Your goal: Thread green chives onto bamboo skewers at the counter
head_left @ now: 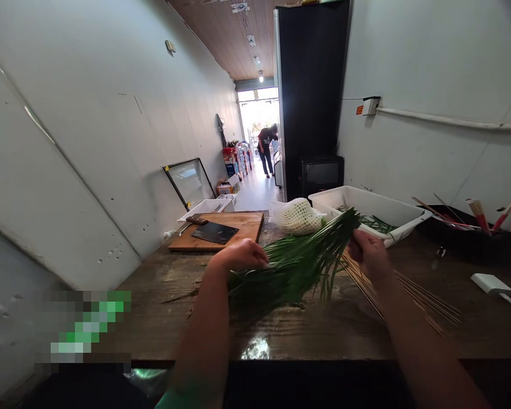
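A thick bunch of long green chives (293,264) lies across the middle of the dark wooden table (162,318). My left hand (241,254) rests palm down on the bunch's left part, fingers curled over the stalks. My right hand (368,253) is closed on the chives near their upper right ends, lifting them a little off the table. Several thin bamboo skewers (417,298) lie on the table under and right of my right forearm.
A wooden cutting board (242,224) with a cleaver (213,231) sits at the back left. A white net bag (298,216) and a white tub (366,204) stand behind the chives. At right are a dark tray with chopsticks (477,224) and a white object (489,282). A person stands far down the corridor (264,149).
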Demonstrator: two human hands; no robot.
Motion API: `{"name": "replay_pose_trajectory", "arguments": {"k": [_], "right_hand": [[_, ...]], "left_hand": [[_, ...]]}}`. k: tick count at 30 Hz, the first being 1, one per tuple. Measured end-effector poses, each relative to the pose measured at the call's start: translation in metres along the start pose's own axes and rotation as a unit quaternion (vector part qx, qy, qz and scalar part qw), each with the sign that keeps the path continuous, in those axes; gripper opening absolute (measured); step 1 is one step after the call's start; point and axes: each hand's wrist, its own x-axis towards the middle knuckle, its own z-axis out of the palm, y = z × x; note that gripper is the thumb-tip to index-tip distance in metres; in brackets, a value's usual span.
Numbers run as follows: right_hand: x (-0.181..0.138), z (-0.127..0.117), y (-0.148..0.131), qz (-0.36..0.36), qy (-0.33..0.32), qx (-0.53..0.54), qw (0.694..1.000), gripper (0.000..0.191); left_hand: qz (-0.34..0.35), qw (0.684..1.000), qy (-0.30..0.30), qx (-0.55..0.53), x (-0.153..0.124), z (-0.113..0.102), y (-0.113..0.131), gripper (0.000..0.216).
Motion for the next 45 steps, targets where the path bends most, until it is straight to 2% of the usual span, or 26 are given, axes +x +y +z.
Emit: {"name": "replay_pose_trajectory", "arguments": {"k": [2, 3, 5, 7, 9, 12, 15, 19, 23, 29, 37, 45], "right_hand": [[-0.002, 0.004, 0.006, 0.041, -0.081, -0.025, 0.996, 0.041], [-0.002, 0.006, 0.010, 0.061, -0.122, -0.050, 0.989, 0.041], [-0.001, 0.010, 0.021, 0.093, -0.171, -0.121, 0.973, 0.041], [0.002, 0.011, 0.031, 0.132, -0.178, -0.215, 0.951, 0.041], [0.005, 0.010, 0.041, 0.144, -0.142, -0.297, 0.933, 0.039], [0.009, 0.007, 0.049, 0.124, -0.114, -0.354, 0.920, 0.039], [0.009, 0.008, 0.048, 0.095, -0.109, -0.371, 0.917, 0.040], [0.007, 0.011, 0.041, 0.064, -0.119, -0.378, 0.916, 0.042], [0.004, 0.013, 0.041, 0.042, -0.116, -0.372, 0.920, 0.043], [0.002, 0.015, 0.042, -0.008, -0.117, -0.356, 0.927, 0.047], [0.000, 0.017, 0.042, -0.018, -0.103, -0.372, 0.922, 0.047], [-0.001, 0.017, 0.049, -0.057, -0.099, -0.366, 0.924, 0.049]], "left_hand": [[-0.094, 0.986, 0.073, 0.116, 0.011, -0.003, -0.004, 0.012], [-0.111, 0.975, 0.116, 0.150, 0.018, -0.002, -0.004, 0.015], [-0.061, 0.967, 0.182, 0.169, 0.034, 0.006, 0.002, 0.025], [-0.014, 0.965, 0.208, 0.159, 0.049, 0.017, 0.009, 0.024], [0.002, 0.965, 0.200, 0.169, 0.060, 0.029, 0.014, 0.020], [-0.002, 0.961, 0.225, 0.163, 0.070, 0.041, 0.015, 0.021], [-0.010, 0.953, 0.245, 0.179, 0.074, 0.051, 0.013, 0.018], [-0.021, 0.950, 0.227, 0.212, 0.079, 0.061, 0.012, 0.014], [-0.060, 0.952, 0.226, 0.197, 0.085, 0.069, 0.013, 0.016], [-0.085, 0.956, 0.238, 0.150, 0.089, 0.068, 0.014, 0.016], [-0.064, 0.952, 0.222, 0.199, 0.087, 0.065, 0.013, 0.018], [-0.035, 0.934, 0.309, 0.174, 0.087, 0.063, 0.013, 0.023]]}}
